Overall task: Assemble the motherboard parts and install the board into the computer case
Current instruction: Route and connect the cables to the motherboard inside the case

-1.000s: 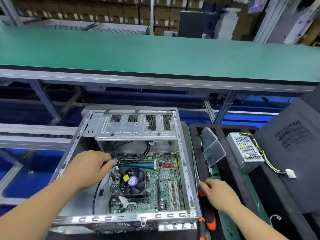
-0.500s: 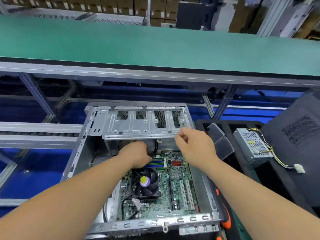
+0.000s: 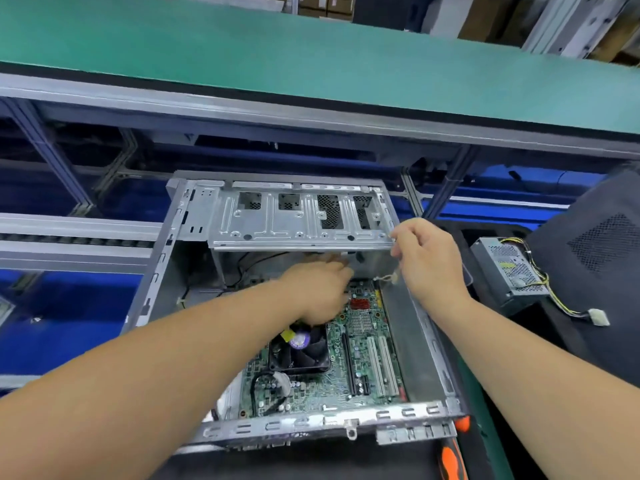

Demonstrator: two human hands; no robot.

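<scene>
Head view: green motherboard point(image 3: 360, 358) flat inside open grey case point(image 3: 420, 344), black fan point(image 3: 300, 351) on top.

no legible text anywhere, round purple sticker point(image 3: 300, 339) on the fan hub of the motherboard point(image 3: 360, 355) too blurred to read, yellow label point(image 3: 287, 336) touching its left edge blank, board silkscreen unreadable

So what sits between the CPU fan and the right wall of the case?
In the head view, bare motherboard with its expansion slots fills most of the stretch from the CPU fan toward the case's right wall.
</scene>
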